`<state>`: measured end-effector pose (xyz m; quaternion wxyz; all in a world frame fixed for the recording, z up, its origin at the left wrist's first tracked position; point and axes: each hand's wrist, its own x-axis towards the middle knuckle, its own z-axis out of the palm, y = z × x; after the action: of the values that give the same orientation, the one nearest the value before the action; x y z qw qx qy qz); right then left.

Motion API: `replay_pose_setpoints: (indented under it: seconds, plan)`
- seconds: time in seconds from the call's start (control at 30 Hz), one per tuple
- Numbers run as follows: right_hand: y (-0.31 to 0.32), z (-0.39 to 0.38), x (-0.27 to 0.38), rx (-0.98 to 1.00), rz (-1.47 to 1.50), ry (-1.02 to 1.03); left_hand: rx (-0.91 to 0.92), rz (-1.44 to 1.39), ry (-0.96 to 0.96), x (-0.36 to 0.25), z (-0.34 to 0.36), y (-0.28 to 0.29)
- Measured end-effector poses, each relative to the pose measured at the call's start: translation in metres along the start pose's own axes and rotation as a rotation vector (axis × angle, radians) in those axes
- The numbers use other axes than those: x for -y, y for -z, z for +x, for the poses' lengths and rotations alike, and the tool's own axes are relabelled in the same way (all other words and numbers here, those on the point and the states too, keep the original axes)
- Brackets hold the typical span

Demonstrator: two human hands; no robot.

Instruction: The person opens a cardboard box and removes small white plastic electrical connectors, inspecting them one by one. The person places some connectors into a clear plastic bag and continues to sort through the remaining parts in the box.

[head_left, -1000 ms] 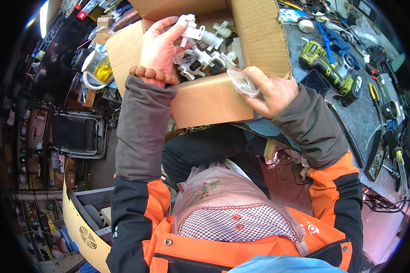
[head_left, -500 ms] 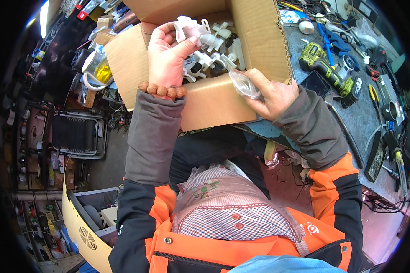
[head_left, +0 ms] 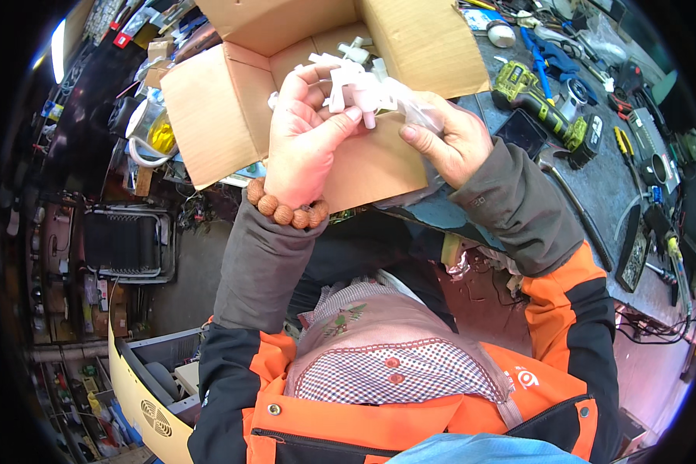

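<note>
We see the middle evenly and brightly lit, the box (head_left: 301, 108) and orange jacket (head_left: 472, 417) crisp with only soft shadows. A strip lamp (head_left: 57, 51) glares white at the upper left, and the shelves (head_left: 69, 371) below it sink into dimness. Toward the black round rim the fisheye bends the bench (head_left: 619, 185) edge and smears fine detail.

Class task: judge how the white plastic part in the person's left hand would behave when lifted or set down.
The white part is probably light: the left hand holds it with fingertips alone. It looks like rigid moulded plastic, so likely stiff. Its protruding stubs suggest it would rest unevenly rather than roll, and may snag others in the box.
</note>
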<state>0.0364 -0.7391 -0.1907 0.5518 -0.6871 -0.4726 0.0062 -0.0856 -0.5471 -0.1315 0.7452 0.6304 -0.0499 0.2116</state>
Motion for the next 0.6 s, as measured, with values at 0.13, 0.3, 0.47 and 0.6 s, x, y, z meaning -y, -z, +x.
replay_pose_setpoints:
  seconds: [0.13,0.3,0.47,0.6]
  plan:
    - [-0.003,0.000,-0.001,0.015,0.189,-0.016,0.024,0.075,0.006,0.005,-0.005,-0.010]
    - [0.000,0.000,-0.004,0.029,0.276,-0.077,0.021,0.108,0.017,0.006,-0.009,-0.019]
    - [-0.007,-0.001,0.001,0.017,0.517,-0.077,0.040,0.153,0.019,0.011,-0.010,-0.014]
    - [-0.001,-0.001,0.000,0.113,0.488,-0.056,0.108,0.281,0.109,0.000,-0.009,-0.006]
